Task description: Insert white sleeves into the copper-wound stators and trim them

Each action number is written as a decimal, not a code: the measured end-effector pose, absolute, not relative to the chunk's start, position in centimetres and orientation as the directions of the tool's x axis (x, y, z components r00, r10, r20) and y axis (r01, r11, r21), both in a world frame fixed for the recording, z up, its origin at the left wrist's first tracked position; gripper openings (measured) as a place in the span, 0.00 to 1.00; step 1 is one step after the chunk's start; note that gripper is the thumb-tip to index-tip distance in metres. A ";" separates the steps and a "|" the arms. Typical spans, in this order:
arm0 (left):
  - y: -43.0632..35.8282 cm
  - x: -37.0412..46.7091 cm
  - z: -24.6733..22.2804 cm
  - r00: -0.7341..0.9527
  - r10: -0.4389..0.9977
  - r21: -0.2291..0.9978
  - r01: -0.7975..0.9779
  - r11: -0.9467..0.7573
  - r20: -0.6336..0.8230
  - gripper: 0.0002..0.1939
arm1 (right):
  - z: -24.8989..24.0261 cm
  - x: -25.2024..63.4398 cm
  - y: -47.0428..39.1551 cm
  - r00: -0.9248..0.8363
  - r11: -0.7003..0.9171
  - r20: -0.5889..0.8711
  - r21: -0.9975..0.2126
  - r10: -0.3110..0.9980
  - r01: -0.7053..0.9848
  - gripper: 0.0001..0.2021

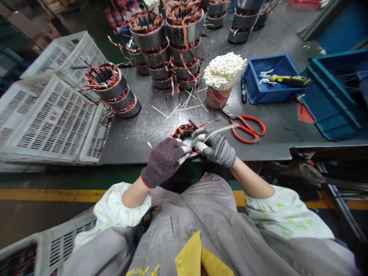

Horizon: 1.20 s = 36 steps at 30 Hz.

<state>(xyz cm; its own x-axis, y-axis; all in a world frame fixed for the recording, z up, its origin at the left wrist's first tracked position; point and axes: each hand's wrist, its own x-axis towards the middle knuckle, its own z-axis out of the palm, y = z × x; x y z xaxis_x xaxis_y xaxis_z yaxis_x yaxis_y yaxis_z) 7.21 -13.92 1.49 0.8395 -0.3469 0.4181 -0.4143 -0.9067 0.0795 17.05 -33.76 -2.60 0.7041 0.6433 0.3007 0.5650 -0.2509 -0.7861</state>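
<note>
Dark grey flat table [132, 140] is standing right here. Over it, a purple-brown knit-gloved left hand [162, 159] is touching a round copper-wound ring [181, 129] that's lying near the front edge, can't tell if that grip's pinching. The grey knit-gloved right hand [219, 148] is also at the ring, its grip pinching a thin whitish strip [221, 130].

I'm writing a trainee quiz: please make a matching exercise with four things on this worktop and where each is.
1. Red-handled metal scissors
2. Black cylindrical marker pen
3. Yellow-and-black-handled tool
4. Bundle of thin white sticks

A. Standing in a round reddish container
B. Beside the grey-gloved right hand
C. Lying in a small blue plastic bin
D. Between the container and the bin

Pairs: 1-B; 2-D; 3-C; 4-A
</note>
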 end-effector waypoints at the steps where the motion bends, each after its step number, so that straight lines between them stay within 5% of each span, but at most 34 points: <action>1: -13.6 7.8 1.7 0.814 -0.412 0.045 -0.469 -0.882 0.409 0.09 | -2.6 18.2 -33.5 0.654 -0.192 0.300 -0.799 0.694 0.570 0.11; 8: -11.9 10.2 1.3 0.572 -0.724 -0.156 -0.733 -0.662 0.386 0.11 | -2.3 24.4 -31.7 0.344 0.146 0.246 -0.945 0.906 0.292 0.11; 15: -13.1 8.4 0.1 0.746 -0.436 -0.084 -0.460 -0.884 0.503 0.12 | -1.8 25.2 -34.1 0.378 0.108 0.287 -0.897 0.880 0.429 0.16; 17: -14.0 7.9 -0.5 0.760 -0.375 -0.020 -0.431 -0.902 0.530 0.13 | -1.3 26.6 -35.8 0.585 -0.018 0.306 -0.876 0.751 0.482 0.16; 19: -14.8 7.5 -1.2 0.755 -0.334 0.013 -0.413 -0.911 0.565 0.15 | -0.8 28.8 -36.8 0.828 -0.164 0.373 -0.866 0.418 0.473 0.11; 21: -15.3 7.1 -1.8 0.741 -0.300 0.025 -0.392 -0.920 0.601 0.16 | -0.3 31.3 -36.8 0.896 -0.260 0.441 -0.860 0.057 0.439 0.08; 23: -15.5 6.8 -2.1 0.729 -0.281 0.035 -0.386 -0.922 0.624 0.17 | 0.0 33.4 -36.1 0.869 -0.307 0.482 -0.848 -0.109 0.431 0.08; 36: -14.5 7.9 -1.6 0.707 -0.234 0.147 -0.434 -0.889 0.668 0.17 | 1.1 31.8 -36.0 0.921 0.131 0.389 -0.913 -0.003 0.386 0.18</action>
<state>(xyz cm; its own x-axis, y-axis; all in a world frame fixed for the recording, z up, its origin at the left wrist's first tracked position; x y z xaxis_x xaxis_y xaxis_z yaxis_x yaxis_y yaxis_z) 7.87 -14.51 -1.62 0.7066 -0.2339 0.6678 -0.4336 -0.8889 0.1475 31.76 -35.98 1.09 0.9214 -0.0032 0.3886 0.3857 0.1312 -0.9133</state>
